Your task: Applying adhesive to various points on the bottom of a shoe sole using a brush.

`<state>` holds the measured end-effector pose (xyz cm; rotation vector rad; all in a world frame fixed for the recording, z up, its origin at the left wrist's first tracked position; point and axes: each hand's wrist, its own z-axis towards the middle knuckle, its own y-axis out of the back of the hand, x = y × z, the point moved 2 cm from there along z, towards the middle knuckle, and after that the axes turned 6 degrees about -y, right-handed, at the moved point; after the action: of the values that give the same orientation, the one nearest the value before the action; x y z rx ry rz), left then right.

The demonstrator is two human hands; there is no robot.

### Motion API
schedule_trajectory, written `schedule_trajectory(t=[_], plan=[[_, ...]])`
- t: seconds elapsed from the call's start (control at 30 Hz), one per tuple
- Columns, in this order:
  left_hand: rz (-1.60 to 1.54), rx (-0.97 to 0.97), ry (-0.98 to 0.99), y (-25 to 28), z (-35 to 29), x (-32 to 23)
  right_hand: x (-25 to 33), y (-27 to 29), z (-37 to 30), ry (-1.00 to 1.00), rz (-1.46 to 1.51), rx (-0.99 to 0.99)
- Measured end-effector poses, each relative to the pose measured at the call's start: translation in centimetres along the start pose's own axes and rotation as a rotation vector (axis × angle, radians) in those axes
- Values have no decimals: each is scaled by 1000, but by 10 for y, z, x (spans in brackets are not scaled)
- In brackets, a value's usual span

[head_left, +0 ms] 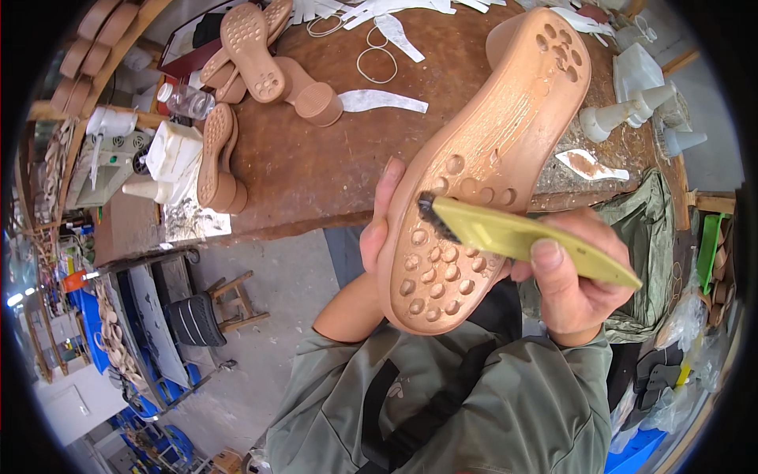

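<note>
A tan heeled shoe sole [474, 182] is held up in front of me, its dimpled inner face toward me and its heel end pointing away to the upper right. My left hand [377, 229] is closed round its left edge; most of that hand is hidden behind the sole. In my right hand [580, 276] I grip a brush [505, 229] with a flat yellow-green handle. Its dark bristles touch the dimpled forefoot part. A wet, glossy film, which looks like glue, covers parts of the sole's face.
Several more tan soles [253, 51] lie on the brown worktable [300, 158], some stacked. White cut strips [383, 100], a clear bottle [187, 101] and nozzle-tipped white bottles [628, 110] are around them. A dark green cloth [639, 253] hangs at right. A stool [201, 316] stands on the floor at left.
</note>
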<state>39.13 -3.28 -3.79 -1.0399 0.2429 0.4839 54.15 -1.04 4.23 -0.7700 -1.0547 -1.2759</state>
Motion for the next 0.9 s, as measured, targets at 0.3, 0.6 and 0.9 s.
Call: schedule_trajectory(t=[0.3, 0.6, 0.9], plan=[[-697, 50, 24, -21, 9, -11, 21, -9, -28, 196, -30, 199], [65, 152, -142, -20, -8, -4, 29, -6, -37, 326, -40, 252], [586, 355, -407, -13, -21, 0, 35, -4, -32, 438, -16, 377]])
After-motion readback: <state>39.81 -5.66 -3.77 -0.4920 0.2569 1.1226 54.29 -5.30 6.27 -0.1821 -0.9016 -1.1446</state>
